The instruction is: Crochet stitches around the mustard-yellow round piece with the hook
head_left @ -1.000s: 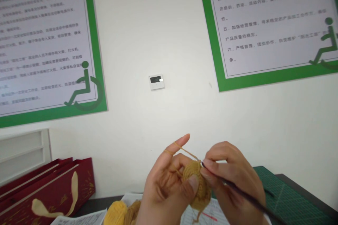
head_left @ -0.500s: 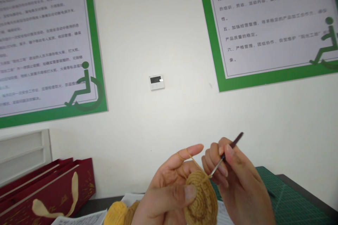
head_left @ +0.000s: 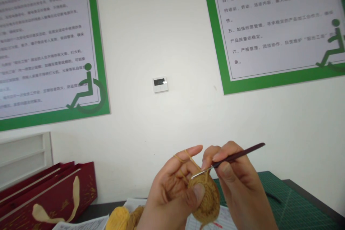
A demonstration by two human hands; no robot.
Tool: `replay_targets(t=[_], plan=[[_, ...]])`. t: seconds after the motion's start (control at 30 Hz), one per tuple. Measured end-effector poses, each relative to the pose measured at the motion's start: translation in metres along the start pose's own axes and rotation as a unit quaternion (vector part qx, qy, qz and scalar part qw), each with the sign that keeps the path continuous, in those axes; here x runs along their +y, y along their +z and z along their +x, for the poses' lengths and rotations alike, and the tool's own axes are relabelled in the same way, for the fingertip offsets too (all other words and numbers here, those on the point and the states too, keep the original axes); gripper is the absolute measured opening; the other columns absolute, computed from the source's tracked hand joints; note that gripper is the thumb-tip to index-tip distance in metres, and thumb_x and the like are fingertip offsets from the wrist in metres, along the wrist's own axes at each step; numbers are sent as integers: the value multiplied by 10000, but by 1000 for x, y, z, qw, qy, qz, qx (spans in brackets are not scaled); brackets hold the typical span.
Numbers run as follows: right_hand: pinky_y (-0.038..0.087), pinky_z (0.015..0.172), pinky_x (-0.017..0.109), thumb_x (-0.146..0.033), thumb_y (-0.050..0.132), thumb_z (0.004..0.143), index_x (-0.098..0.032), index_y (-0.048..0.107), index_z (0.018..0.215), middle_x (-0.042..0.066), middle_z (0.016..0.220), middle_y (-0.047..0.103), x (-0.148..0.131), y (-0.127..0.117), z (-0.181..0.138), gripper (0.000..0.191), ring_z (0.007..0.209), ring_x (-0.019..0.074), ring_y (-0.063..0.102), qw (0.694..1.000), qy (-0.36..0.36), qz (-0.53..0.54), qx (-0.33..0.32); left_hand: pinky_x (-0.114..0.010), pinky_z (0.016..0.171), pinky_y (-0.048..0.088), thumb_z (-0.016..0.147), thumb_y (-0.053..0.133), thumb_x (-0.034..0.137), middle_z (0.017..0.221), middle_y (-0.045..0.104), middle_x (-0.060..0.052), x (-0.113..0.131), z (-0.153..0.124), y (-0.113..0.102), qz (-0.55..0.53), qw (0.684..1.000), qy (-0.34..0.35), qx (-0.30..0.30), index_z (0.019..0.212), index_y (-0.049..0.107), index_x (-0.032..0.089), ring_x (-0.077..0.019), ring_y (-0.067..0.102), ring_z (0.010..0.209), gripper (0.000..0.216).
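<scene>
My left hand (head_left: 175, 187) pinches a round tan crochet piece (head_left: 208, 205), its thumb pressed on the front. A strand of tan yarn (head_left: 192, 159) wraps the raised left index finger and runs down to the top edge of the piece. In my right hand (head_left: 239, 179) is a crochet hook (head_left: 237, 156) with a dark handle, held between thumb and fingers. Its metal shaft points left and lies across the top of the piece, with yarn around it. Balls of yellow yarn (head_left: 118, 218) and brown yarn (head_left: 134, 217) sit beside my left wrist.
Dark red gift bags (head_left: 54, 201) with cream handles stand at the left. A green cutting mat (head_left: 293, 201) lies at the right with a dark curved item (head_left: 273, 197) on it. Papers (head_left: 83, 223) lie on the table. A white wall with green-framed posters rises behind.
The crochet hook has swung from steep to nearly level, its tip moving left across the piece's top edge. The crochet piece and my left hand have shifted slightly.
</scene>
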State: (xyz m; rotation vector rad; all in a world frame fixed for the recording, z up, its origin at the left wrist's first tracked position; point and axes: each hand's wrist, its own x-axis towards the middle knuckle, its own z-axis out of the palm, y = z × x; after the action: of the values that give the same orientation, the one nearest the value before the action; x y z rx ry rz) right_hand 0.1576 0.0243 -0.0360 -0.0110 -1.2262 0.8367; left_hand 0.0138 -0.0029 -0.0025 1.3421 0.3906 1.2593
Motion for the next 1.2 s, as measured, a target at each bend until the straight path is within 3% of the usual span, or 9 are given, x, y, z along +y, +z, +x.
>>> replay_targets(t=[0.33,0.57,0.7,0.9,1.2], plan=[[428,712,304,-492,539,1009,-298,586,953,-15,780,695,-7,-4,3,207,735,170,573,998,35,50,-30,-285,714,444,728,854,248,843,576,-44,8,-5,0,-45,997,-66,-11,1125,798,217,-168,523,760,403],[430,705,301,-444,511,1037,-317,587,997,-14,816,740,-8,-5,4,153,746,167,604,997,-51,-12,-48,-254,675,443,744,845,225,843,590,-41,9,-6,-1,-50,997,-63,-15,1132,798,213,-147,537,732,390],[461,705,311,-400,492,1054,-327,588,1034,-12,858,742,-10,-4,4,121,787,170,641,993,-85,-41,-63,-288,706,450,728,860,269,865,600,-54,6,-4,-4,-39,997,-63,-7,1150,788,221,-184,553,781,430],[479,675,328,-355,536,1042,-323,608,1032,-7,825,740,-11,1,-1,79,734,174,656,985,-154,-67,-30,-336,776,461,741,850,254,871,598,-52,6,-5,-1,-44,997,-61,-3,1142,788,221,-199,557,798,407],[488,653,333,-343,607,1006,-346,672,1032,2,831,722,-2,8,-1,70,742,177,622,984,-162,-65,-27,-281,751,444,709,890,260,863,602,-42,7,-7,2,-49,997,-51,10,1104,809,229,-164,543,789,404]])
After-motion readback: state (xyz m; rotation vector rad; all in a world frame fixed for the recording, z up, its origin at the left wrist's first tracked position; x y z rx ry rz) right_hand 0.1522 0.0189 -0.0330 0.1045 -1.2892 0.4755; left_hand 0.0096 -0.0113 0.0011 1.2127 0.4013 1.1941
